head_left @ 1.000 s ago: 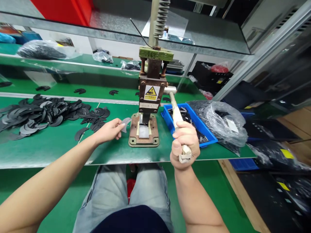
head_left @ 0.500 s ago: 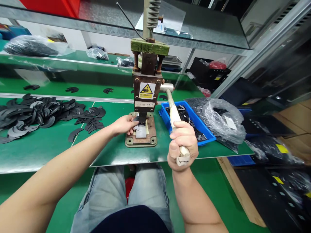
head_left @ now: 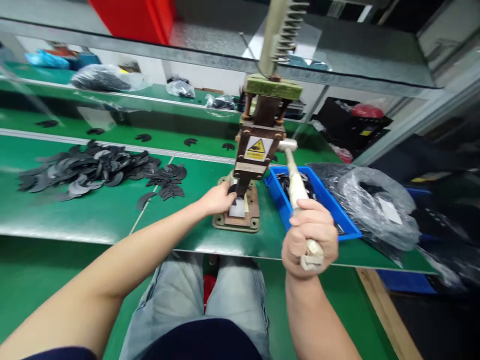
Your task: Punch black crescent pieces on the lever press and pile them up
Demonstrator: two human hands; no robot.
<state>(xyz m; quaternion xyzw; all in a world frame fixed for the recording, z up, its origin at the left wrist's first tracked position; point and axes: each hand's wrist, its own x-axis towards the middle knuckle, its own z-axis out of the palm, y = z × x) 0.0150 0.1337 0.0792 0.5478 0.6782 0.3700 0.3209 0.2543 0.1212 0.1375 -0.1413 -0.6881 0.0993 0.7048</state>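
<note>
A hand-operated press (head_left: 252,172) with a yellow warning label stands on the green bench. My right hand (head_left: 312,234) is wrapped round the tape-covered lever (head_left: 296,182) on its right side. At the press base (head_left: 253,210), my left hand (head_left: 217,199) pinches a dark curved piece (head_left: 233,190) beside the ram, partly hidden by my fingers. A pale metal plate (head_left: 237,208) lies on the base just below that piece. To the left rests a heap of dark curved pieces (head_left: 93,170), with a smaller group (head_left: 167,180) nearer the press.
Right of the press is a blue tray (head_left: 347,227) of small dark parts, with a clear plastic bag (head_left: 378,205) beside it. Several curved pieces lie along the strip behind the bench. Above hangs a metal shelf (head_left: 210,60) carrying a red bin (head_left: 135,20).
The camera view has turned left, so the scene sits further right. The piece in my left hand now shows its dark curved shape beside the ram. My right hand keeps its grip on the lever.
</note>
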